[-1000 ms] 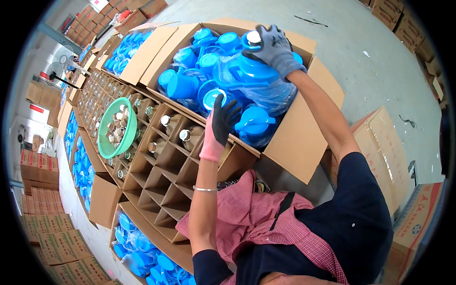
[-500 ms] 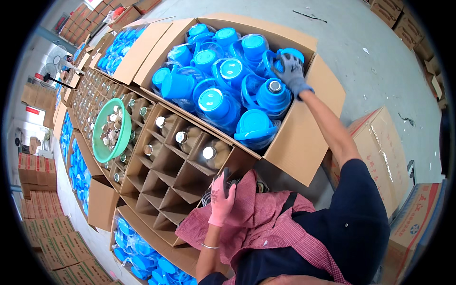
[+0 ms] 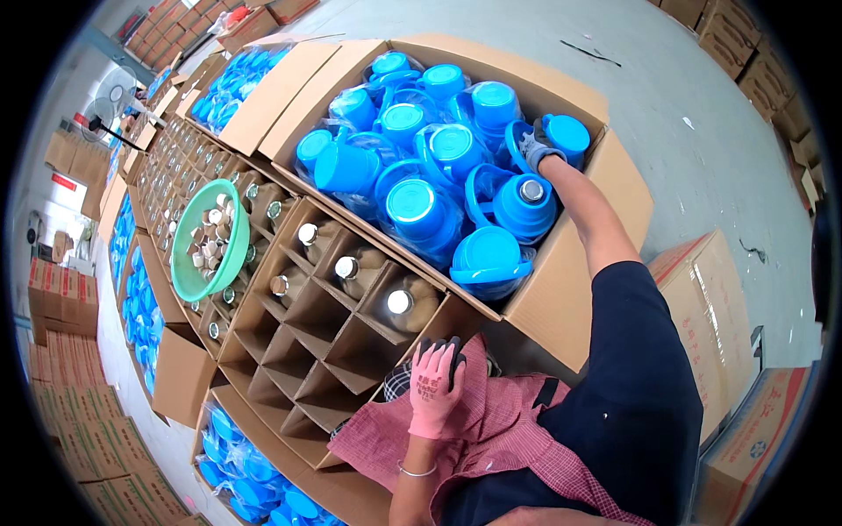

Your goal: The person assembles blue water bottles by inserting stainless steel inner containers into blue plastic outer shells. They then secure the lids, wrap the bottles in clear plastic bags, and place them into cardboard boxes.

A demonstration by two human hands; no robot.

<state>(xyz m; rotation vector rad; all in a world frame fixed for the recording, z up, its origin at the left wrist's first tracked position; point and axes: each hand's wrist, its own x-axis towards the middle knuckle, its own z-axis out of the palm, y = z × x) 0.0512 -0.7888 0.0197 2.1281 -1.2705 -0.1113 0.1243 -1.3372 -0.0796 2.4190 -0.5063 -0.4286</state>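
Note:
My right hand (image 3: 537, 151), in a grey-blue glove, reaches into a large carton (image 3: 605, 188) of blue plastic thermos casings. Its fingers curl over the handle side of a blue thermos casing (image 3: 568, 138) in the far right corner; the fingertips are partly hidden. Beside it, another casing (image 3: 524, 209) shows a silvery round neck. In a pink glove with dark fingertips, my left hand (image 3: 436, 386) is raised over my red checked apron (image 3: 456, 465), fingers extended and nothing in them. Just beyond it is a divided carton (image 3: 338, 337) with several white-capped bottles (image 3: 400, 302) along its far side.
A green basin (image 3: 180, 254) of small stoppers rests on more bottles in dividers at the left. Another carton of blue casings (image 3: 254, 482) is at the lower left. Closed cartons (image 3: 702, 307) stand on the right, stacked cartons (image 3: 114, 438) on the left, and a fan (image 3: 110, 96) behind.
My right hand has sunk deeper beside the corner casing, which looks more tilted. My left hand has turned, showing its back, with fingers upward. The whole view has shifted slightly.

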